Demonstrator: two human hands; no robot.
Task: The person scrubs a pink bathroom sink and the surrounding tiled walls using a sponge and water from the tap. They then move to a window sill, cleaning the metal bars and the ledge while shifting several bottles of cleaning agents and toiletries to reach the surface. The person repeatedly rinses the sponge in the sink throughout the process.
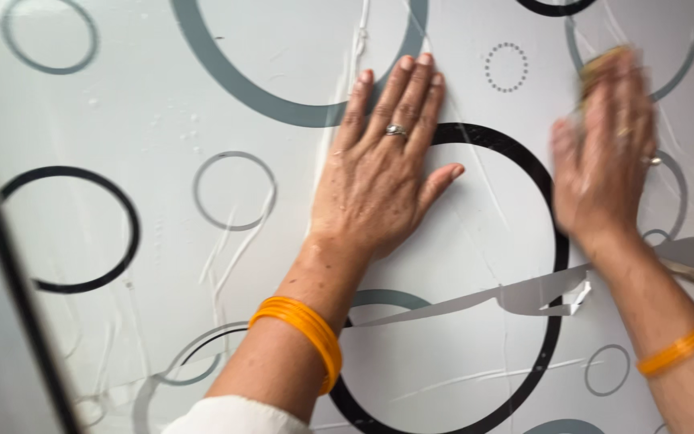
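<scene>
Left hand [379, 181] lies flat, fingers spread open, on the circle-patterned film [162, 120], which shows wrinkles and bubbles at left. Right hand [604, 153], blurred, presses a tan pad [596, 66] against the film's far right; fingers closed around it.

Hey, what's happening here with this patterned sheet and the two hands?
A person is working on a white film printed with grey and black circles, full of wrinkles and bubbles. The left hand lies flat on it, fingers spread. The right hand, blurred by motion, presses a small tan pad against the sheet. A torn strip runs below the hands. Both wrists wear orange bangles.
</scene>
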